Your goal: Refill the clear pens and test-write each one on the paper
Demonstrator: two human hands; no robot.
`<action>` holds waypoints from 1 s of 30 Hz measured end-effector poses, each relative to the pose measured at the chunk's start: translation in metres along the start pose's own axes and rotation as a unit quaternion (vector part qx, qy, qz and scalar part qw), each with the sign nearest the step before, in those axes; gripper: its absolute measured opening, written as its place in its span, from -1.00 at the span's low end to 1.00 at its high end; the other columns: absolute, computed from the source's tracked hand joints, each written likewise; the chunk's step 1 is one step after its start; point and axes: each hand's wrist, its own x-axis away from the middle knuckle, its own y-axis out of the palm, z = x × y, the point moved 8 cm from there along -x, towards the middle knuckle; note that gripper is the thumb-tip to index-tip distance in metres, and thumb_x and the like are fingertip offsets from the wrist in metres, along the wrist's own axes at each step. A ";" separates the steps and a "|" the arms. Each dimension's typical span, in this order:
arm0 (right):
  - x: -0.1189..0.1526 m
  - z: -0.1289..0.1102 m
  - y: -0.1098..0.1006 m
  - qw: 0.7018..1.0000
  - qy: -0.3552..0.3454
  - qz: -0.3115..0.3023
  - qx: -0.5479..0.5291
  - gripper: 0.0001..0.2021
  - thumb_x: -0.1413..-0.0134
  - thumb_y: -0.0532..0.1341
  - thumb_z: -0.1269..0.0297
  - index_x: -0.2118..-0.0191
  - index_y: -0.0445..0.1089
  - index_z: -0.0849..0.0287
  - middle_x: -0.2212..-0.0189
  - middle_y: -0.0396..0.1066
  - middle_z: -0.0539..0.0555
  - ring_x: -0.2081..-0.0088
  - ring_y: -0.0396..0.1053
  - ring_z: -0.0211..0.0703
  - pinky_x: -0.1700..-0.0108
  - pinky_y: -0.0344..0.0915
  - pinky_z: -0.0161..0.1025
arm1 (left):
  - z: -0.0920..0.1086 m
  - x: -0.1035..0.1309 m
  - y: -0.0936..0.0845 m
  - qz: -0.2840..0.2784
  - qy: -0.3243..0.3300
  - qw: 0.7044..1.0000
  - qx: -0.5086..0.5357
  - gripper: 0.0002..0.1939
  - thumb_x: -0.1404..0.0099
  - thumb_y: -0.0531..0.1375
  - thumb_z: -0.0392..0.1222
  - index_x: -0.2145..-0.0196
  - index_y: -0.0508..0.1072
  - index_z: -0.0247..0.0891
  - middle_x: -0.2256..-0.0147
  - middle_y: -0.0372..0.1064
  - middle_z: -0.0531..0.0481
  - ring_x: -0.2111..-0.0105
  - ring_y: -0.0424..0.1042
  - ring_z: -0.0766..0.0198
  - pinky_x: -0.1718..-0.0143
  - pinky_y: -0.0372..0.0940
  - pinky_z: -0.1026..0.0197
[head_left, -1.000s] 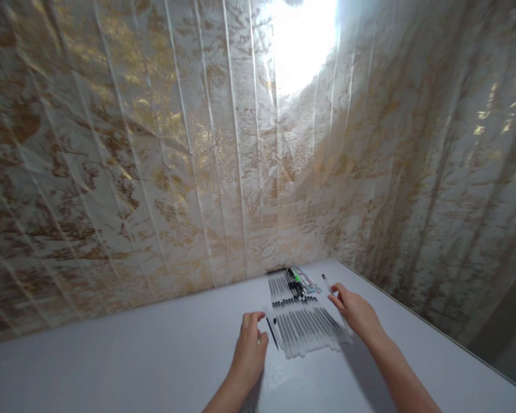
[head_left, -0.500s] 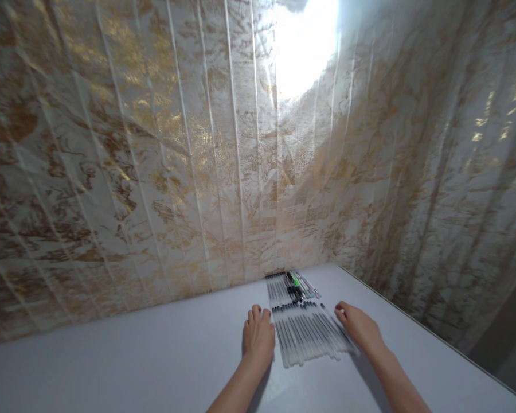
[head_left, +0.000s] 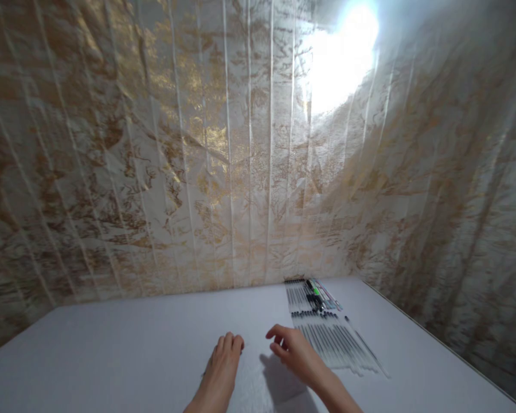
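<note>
My left hand (head_left: pixel 226 358) rests low over the white table, fingers together and curled down. A small dark bit shows by its fingertips; what it belongs to is hidden under the hand. To its right my right hand (head_left: pixel 294 351) hovers above the table, thumb and forefinger apart with nothing between them, its shadow below. Beyond the right hand lies a row of clear pens with black caps (head_left: pixel 335 344), side by side and partly covered by that hand. One pen (head_left: pixel 367 346) lies slightly apart at the row's right end.
Behind the row, a second group of thin dark pens (head_left: pixel 297 295) lies near the wall. Beside it are black pens, one with a green part (head_left: pixel 316 291), and several pale coloured ones (head_left: pixel 332 301). A shiny gold-patterned sheet (head_left: pixel 198 172) covers the walls around the white table (head_left: pixel 124 344).
My left hand has moved left, away from the row's left end. My right hand has crossed from the row's right side to its left. The view has turned left.
</note>
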 end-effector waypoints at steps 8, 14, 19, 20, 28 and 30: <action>-0.032 -0.031 0.061 0.999 -0.033 0.001 -0.035 -0.69 0.25 0.16 0.63 0.48 0.47 0.02 0.49 0.44 -0.01 0.44 0.44 -0.03 0.40 0.25 -0.19 | -0.018 0.010 -0.010 0.018 -0.007 0.986 0.167 -0.63 -0.10 -0.08 -0.48 0.19 0.26 -0.17 0.19 0.31 -0.06 0.14 0.27 0.20 0.06 0.12 0.22; -0.029 -0.035 0.064 0.993 -0.055 -0.036 -0.097 -0.78 0.22 0.17 0.58 0.50 0.42 0.07 0.41 0.40 -0.04 0.43 0.37 -0.17 0.34 0.24 -0.25 | -0.041 0.009 -0.030 -0.007 -0.003 0.948 0.320 -0.74 -0.23 0.00 -0.26 0.09 0.18 -0.20 0.27 0.31 -0.01 0.23 0.36 0.25 0.13 0.21 0.24; -0.032 -0.022 0.041 0.979 -0.021 -0.078 -0.186 -0.92 0.03 0.10 0.39 0.45 0.32 0.16 0.63 0.31 -0.09 0.61 0.25 -0.28 0.60 0.16 -0.39 | -0.051 0.003 -0.028 -0.024 -0.013 0.922 0.385 -0.73 -0.22 0.03 -0.11 0.14 0.25 -0.24 0.27 0.34 -0.06 0.29 0.38 0.25 0.26 0.24 0.23; -0.033 -0.020 0.031 0.977 -0.015 -0.071 -0.203 -0.92 -0.01 0.09 0.34 0.43 0.31 0.17 0.62 0.31 -0.08 0.61 0.26 -0.28 0.61 0.16 -0.40 | -0.051 0.002 -0.028 -0.029 -0.013 0.921 0.389 -0.72 -0.22 0.02 -0.10 0.13 0.25 -0.24 0.26 0.34 -0.07 0.33 0.38 0.25 0.32 0.23 0.24; -0.035 -0.018 -0.022 0.968 -0.002 0.016 -0.252 -0.86 0.00 0.15 0.23 0.41 0.35 0.19 0.57 0.34 -0.03 0.57 0.28 -0.28 0.55 0.25 -0.35 | -0.029 0.007 -0.036 -0.048 0.029 0.935 0.349 -0.76 -0.24 0.01 -0.19 0.12 0.26 -0.23 0.28 0.39 -0.02 0.41 0.35 0.30 0.33 0.21 0.23; -0.035 -0.019 -0.024 0.966 -0.002 0.025 -0.257 -0.86 0.00 0.16 0.23 0.41 0.35 0.19 0.57 0.34 -0.03 0.56 0.29 -0.27 0.54 0.25 -0.34 | -0.024 0.009 -0.038 -0.053 0.032 0.939 0.339 -0.76 -0.23 0.00 -0.23 0.13 0.26 -0.23 0.29 0.40 -0.02 0.40 0.36 0.30 0.35 0.20 0.24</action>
